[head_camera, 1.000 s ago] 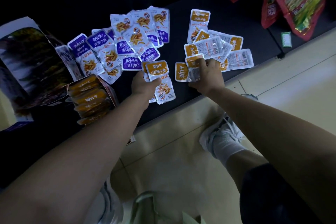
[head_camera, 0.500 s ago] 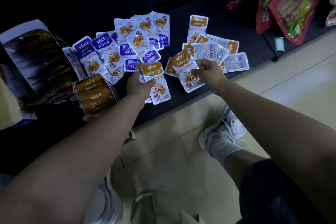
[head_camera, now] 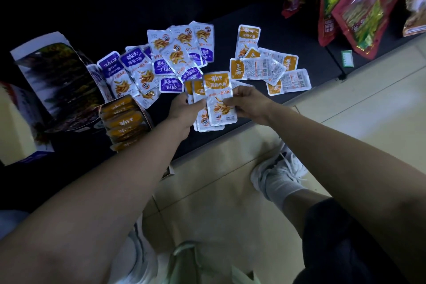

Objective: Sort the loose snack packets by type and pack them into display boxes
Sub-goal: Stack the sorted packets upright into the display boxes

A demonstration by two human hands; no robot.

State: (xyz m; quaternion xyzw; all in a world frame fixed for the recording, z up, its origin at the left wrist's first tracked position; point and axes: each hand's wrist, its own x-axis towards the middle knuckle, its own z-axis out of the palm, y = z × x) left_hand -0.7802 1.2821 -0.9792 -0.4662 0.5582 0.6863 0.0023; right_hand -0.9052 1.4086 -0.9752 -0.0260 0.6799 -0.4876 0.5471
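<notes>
Below you is the pale tiled floor (head_camera: 230, 203), and ahead of it the black shelf (head_camera: 276, 30) where everything lies. At the far left of the shelf stands a large printed carton (head_camera: 53, 80) with its flap open. At the upper right, big red snack bags (head_camera: 359, 7) with green contents hang over the shelf.

The purple snack packets (head_camera: 161, 62) lie in an overlapping heap left of centre. The loose orange snack packets (head_camera: 265, 69) form a smaller heap to the right, several turned label side down, well apart from the purple ones.

Just in front of the carton sits the small display box (head_camera: 125, 122), with orange packets stacked inside it on edge.

Between the two heaps, above the shelf's front edge, you hold a fanned bundle of orange packets (head_camera: 216, 99). Your left hand (head_camera: 184, 110) grips the bundle from the left, thumb across its front. Your right hand (head_camera: 249, 104) pinches the right edge of the front packet, fingers curled behind it.

Your white shoe (head_camera: 276, 173) is planted on the floor under your right forearm. A small green label (head_camera: 347, 59) is fixed to the shelf edge at the right.
</notes>
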